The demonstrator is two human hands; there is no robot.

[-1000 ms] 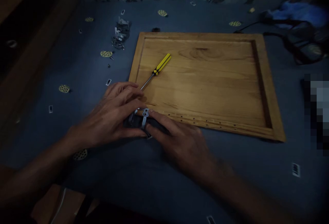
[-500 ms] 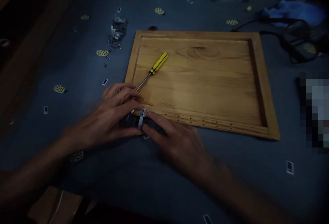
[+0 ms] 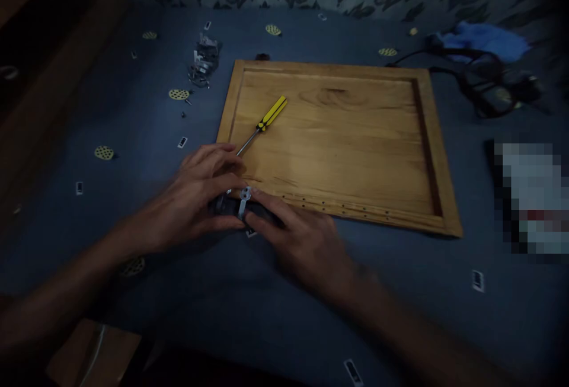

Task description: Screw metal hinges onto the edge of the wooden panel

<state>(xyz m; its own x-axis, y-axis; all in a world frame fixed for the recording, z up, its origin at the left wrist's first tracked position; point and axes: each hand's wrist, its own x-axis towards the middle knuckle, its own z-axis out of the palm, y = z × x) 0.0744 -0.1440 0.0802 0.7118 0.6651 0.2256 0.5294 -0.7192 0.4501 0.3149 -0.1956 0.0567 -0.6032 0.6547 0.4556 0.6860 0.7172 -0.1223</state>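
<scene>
Our two hands meet at the near left corner of a wooden panel [image 3: 347, 156] lying on blue cloth [image 3: 115, 114]. Our left hand [image 3: 195, 197] and right hand [image 3: 302, 245] pinch a small metal fitting [image 3: 243, 196] between their fingertips, at the panel's near edge. A yellow-handled screwdriver [image 3: 265, 119] lies on the panel just beyond our left hand. A heap of metal hardware [image 3: 202, 61] sits far left.

Both hands meet at the near left corner of a wooden cabinet door [image 3: 347, 144] lying on blue cloth [image 3: 133, 132]. The left hand [image 3: 195, 200] and right hand [image 3: 302, 242] pinch a small metal hinge [image 3: 243, 200]. A yellow-handled screwdriver [image 3: 262, 124] rests on the panel.
</scene>
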